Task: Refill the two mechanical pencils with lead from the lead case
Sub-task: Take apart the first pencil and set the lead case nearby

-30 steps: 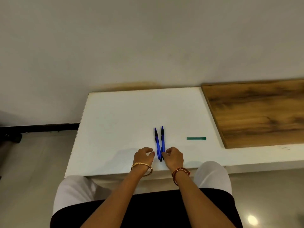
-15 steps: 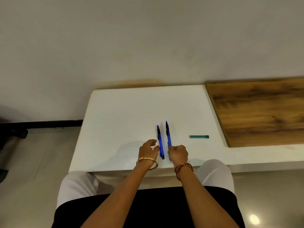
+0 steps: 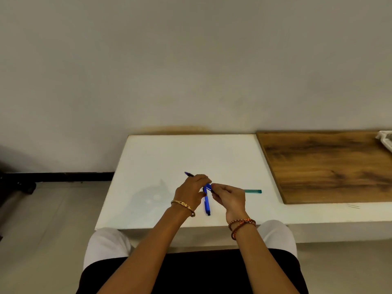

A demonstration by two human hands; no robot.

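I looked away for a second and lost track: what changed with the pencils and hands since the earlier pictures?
The left hand has lifted one blue mechanical pencil off the white table, tip pointing away to the left, and the right hand now pinches its near end. The other blue pencil still lies on the table, and the green lead case stays untouched to the right.

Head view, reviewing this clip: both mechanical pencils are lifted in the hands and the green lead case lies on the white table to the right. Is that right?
Not quite. The head view shows only one pencil lifted, gripped by the left hand while the right hand pinches its rear end. The other pencil lies on the white table. The green lead case does lie on the table to the right.
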